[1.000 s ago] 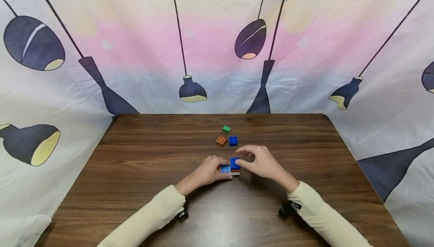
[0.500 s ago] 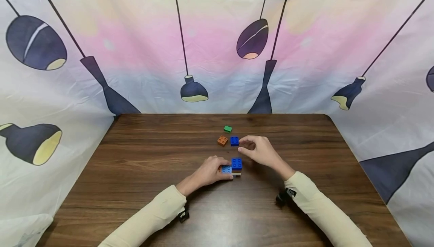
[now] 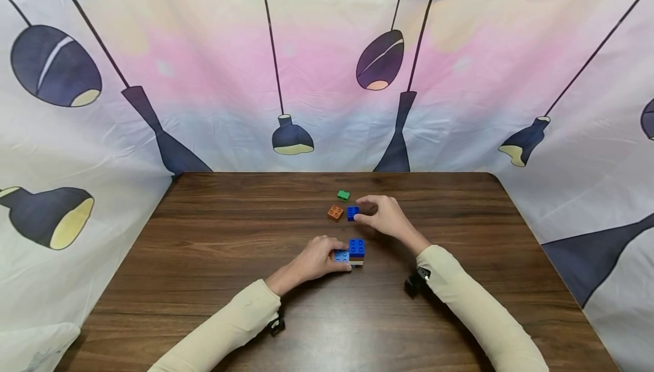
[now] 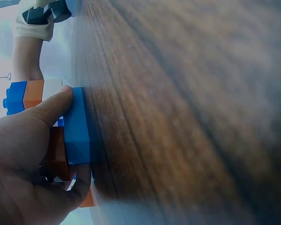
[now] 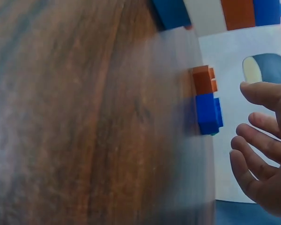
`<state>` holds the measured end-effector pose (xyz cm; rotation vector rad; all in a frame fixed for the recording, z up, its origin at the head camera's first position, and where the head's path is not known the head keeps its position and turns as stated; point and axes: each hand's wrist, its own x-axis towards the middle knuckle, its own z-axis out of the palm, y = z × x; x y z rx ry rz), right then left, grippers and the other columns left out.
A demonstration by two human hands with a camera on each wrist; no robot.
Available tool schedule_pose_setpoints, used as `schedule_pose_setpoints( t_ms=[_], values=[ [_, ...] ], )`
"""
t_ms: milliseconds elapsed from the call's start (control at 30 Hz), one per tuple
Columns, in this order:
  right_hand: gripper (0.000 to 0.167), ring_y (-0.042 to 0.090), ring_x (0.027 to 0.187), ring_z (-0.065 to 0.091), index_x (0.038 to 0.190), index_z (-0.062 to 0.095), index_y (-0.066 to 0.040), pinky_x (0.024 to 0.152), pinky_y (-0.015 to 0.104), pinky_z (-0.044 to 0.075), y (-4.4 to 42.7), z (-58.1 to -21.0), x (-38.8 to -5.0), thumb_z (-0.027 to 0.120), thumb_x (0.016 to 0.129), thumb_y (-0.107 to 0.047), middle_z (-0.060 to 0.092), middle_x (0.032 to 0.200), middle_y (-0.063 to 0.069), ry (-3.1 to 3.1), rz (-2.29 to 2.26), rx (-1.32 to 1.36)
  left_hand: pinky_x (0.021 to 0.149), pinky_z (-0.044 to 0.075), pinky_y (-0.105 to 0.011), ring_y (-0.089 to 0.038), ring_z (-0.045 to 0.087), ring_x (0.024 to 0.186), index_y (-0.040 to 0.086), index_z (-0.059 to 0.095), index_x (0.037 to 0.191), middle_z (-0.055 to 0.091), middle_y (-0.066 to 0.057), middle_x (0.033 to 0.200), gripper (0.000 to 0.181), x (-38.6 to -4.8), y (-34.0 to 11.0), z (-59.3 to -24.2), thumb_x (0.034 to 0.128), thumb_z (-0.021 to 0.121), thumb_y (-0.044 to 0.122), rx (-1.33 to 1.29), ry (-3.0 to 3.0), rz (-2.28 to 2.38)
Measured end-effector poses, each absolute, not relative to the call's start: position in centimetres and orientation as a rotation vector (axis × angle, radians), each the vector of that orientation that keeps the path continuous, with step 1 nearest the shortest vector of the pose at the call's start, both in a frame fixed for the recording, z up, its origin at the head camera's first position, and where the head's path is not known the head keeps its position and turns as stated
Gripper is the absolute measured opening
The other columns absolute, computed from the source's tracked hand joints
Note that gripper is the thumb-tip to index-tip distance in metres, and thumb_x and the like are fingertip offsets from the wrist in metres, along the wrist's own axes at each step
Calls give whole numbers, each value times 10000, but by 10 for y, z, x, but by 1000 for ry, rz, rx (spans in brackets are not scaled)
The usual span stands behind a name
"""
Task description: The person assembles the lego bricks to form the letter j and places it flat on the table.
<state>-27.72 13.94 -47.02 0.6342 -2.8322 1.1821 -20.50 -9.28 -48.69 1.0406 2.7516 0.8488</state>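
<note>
My left hand [image 3: 318, 258] grips a small build of toy building bricks on the table. The build has a light blue brick [image 3: 340, 256] beside a taller stack topped by a dark blue brick [image 3: 356, 247], with orange and white layers below. In the left wrist view, thumb and fingers hold the blue bottom brick [image 4: 77, 129]. My right hand [image 3: 385, 216] reaches to a loose blue brick [image 3: 351, 213], its thumb and forefinger spread around it. The right wrist view shows the fingers apart, with nothing between them, beside the loose blue brick [image 5: 207, 114].
An orange brick [image 3: 335, 213] lies just left of the loose blue one. Farther back is a green brick [image 3: 343, 195]. The brown wooden table [image 3: 230, 218] meets a printed cloth [image 3: 332, 76] along its back edge.
My right hand has left the top of the stack and moved away from me to the loose blue brick. The left hand keeps its hold on the build.
</note>
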Motion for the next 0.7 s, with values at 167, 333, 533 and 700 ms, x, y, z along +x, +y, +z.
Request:
schedule_pose_setpoints(
  t_ms=[167,333,533,700],
  values=[
    [449,269,1062,682,1291,708,-121,842,462,564,137,-475,-282,805,903,-326,724,1213,83,-2862,1181,599,849,544,-396,-231,689,983,41,743,1217,759,-85,1117,444,-205,-94,-488,890,816,333,1040,2752,849],
    [450,281,1080,673,1287,710,-110,866,466,557,135,-481,-286,813,897,-310,723,1212,89,-2880,1191,590,882,543,-410,-238,688,1019,36,737,1230,754,-95,1143,449,-205,-94,-488,897,810,328,1027,2750,845],
    [449,272,1056,681,1282,715,-114,863,453,559,132,-485,-292,828,884,-287,724,1202,96,-2891,1202,586,891,538,-422,-243,687,1029,39,739,1224,753,-101,1147,446,-206,-94,-487,894,813,329,1028,2749,851],
    [466,258,1050,673,1290,713,-113,863,441,557,131,-488,-296,838,874,-283,720,1218,84,-2902,1173,600,886,536,-429,-250,687,1022,42,741,1221,754,-99,1143,446,-205,-94,-488,891,815,333,1040,2749,852]
  ],
)
